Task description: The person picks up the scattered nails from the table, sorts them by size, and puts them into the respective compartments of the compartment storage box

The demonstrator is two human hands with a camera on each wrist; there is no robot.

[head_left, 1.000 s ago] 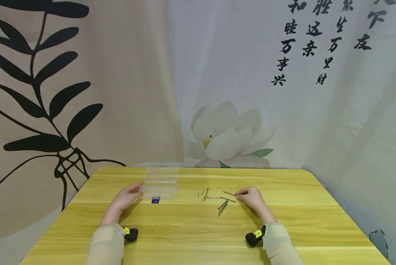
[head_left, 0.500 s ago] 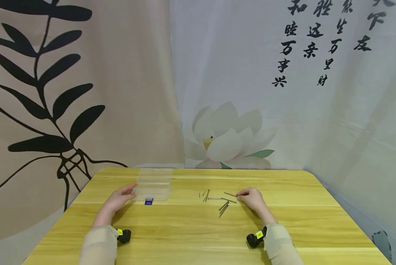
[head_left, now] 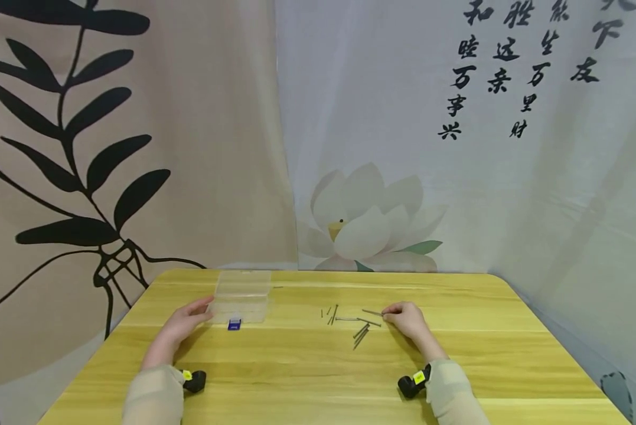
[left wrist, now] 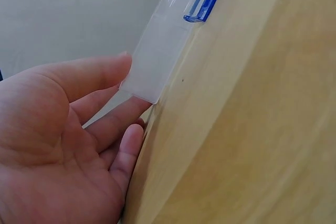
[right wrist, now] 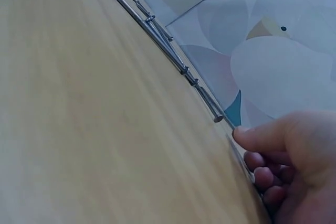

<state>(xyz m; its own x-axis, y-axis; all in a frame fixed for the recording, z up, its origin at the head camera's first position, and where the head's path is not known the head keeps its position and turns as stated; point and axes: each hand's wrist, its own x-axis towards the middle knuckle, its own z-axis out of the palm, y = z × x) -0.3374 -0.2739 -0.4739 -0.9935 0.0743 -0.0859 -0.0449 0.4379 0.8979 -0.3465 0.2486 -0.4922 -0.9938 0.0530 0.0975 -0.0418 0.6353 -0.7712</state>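
A clear plastic box [head_left: 239,307] with a blue latch [head_left: 234,324] stands at the back left of the table. My left hand [head_left: 182,323] holds its left end; in the left wrist view the thumb lies at the near face and other fingers reach behind. Over on the right, my right hand [head_left: 405,319] pinches the end of a nail [head_left: 372,311] between thumb and forefinger, low over the wood. Just left of that hand lie several loose long nails [head_left: 361,336] and short nails [head_left: 328,313]. The right wrist view shows long nails [right wrist: 157,38] overlapping.
A wooden table [head_left: 296,378] carries everything, with a printed cloth [head_left: 376,136] hanging behind its back edge. One thin dark piece [head_left: 278,287], perhaps a small nail, lies just right of the box.
My left hand and the box have slid left together, leaving the thin dark piece beside the box uncovered. The right hand has stayed nearly still at its nail.
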